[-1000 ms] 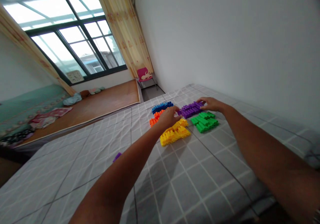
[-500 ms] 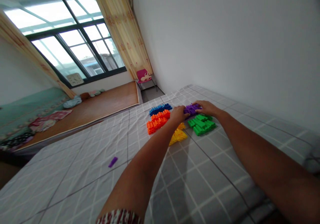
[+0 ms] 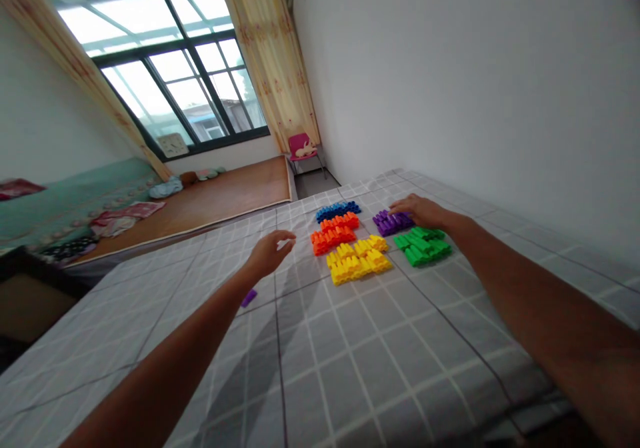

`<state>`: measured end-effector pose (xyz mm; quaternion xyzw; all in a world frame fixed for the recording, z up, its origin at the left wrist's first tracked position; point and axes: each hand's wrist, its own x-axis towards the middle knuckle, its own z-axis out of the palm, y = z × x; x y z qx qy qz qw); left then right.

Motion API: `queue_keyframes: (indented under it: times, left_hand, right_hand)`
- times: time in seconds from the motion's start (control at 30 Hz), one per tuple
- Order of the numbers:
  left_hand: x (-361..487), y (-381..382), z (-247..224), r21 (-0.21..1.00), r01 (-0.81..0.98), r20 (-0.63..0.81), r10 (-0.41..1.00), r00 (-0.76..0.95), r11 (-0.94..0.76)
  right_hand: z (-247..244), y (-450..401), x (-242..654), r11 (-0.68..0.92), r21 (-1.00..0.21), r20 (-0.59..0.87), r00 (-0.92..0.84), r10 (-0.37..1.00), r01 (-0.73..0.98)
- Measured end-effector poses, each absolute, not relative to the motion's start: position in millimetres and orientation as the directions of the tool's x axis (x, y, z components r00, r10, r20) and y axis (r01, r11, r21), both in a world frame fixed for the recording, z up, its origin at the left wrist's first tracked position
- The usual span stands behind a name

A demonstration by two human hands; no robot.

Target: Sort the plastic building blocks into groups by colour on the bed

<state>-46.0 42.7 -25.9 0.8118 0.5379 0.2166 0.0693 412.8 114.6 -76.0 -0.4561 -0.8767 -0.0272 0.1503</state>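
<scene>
My right hand rests at the far edge of a purple group of small blocks, its fingers loosely bent over them; whether it grips one is unclear. Through the air above the sheet, left of the groups, hangs my left hand, fingers apart and holding nothing. One loose purple block lies below it, partly behind the forearm. Rows of orange blocks, yellow blocks and blue blocks sit left of the purple group. Green blocks lie just in front of it.
A grey checked sheet covers the surface under the blocks. The white wall runs along the right. Farther off are a brown mat, a pink chair with a soft toy, and a curtained window.
My left hand has left the purple group and moved left, toward the loose purple block. My right hand stays by the purple group. The view has shifted slightly.
</scene>
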Motion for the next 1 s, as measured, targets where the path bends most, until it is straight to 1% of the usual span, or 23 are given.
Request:
queue_keyframes:
  times: [0.13,0.2,0.27,0.33,0.37,0.43,0.53,0.67,0.73,0.8,0.87,0.93,1.0]
  left_hand:
    - [-105,18,-35,0.415,0.860,0.239,0.948,0.212,-0.297]
    - [-122,7,-36,0.442,0.857,0.240,0.955,0.172,-0.265]
    - [-133,-1,-35,0.467,0.851,0.237,0.961,0.141,-0.240]
    - [-142,-7,-35,0.490,0.843,0.228,0.966,0.119,-0.220]
    - [-146,-9,-36,0.499,0.840,0.223,0.968,0.113,-0.213]
    - [-153,-12,-41,0.514,0.833,0.210,0.971,0.112,-0.207]
    - [-164,-14,-53,0.529,0.824,0.187,0.975,0.119,-0.202]
    - [-176,-16,-64,0.514,0.837,0.160,0.980,0.122,-0.188]
    - [-179,-19,-64,0.501,0.847,0.129,0.983,0.132,-0.179]
    - [-180,-24,-63,0.491,0.851,0.100,0.983,0.155,-0.184]
    - [-177,-29,-62,0.487,0.844,0.078,0.974,0.212,-0.223]
    - [-171,-33,-65,0.465,0.846,0.060,0.963,0.264,-0.261]
    - [-162,-35,-70,0.422,0.857,0.069,0.953,0.296,-0.297]
  right_hand:
    - [-65,116,392,0.643,-0.023,0.150,-0.633,0.759,0.766]
    - [-57,118,388,0.665,0.011,0.122,-0.661,0.740,0.747]
    - [-47,121,390,0.657,0.032,0.131,-0.655,0.744,0.753]
    - [-35,124,393,0.588,0.026,0.154,-0.585,0.797,0.808]
    - [-31,125,395,0.531,0.020,0.141,-0.528,0.838,0.847]
    - [-24,124,394,0.387,0.027,0.068,-0.388,0.919,0.922]
    - [-26,120,386,0.203,0.096,-0.030,-0.201,0.979,0.974]
    - [-35,114,373,0.118,0.159,-0.069,-0.108,0.992,0.980]
    - [-35,114,369,0.063,0.175,-0.042,-0.057,0.997,0.983]
    - [-30,118,363,0.031,0.157,0.040,-0.038,0.998,0.987]
    - [-22,120,346,0.091,0.090,0.123,-0.102,0.987,0.992]
    - [-13,113,317,0.227,0.018,0.175,-0.226,0.958,0.974]
    - [-6,95,276,0.387,-0.028,0.204,-0.374,0.905,0.921]
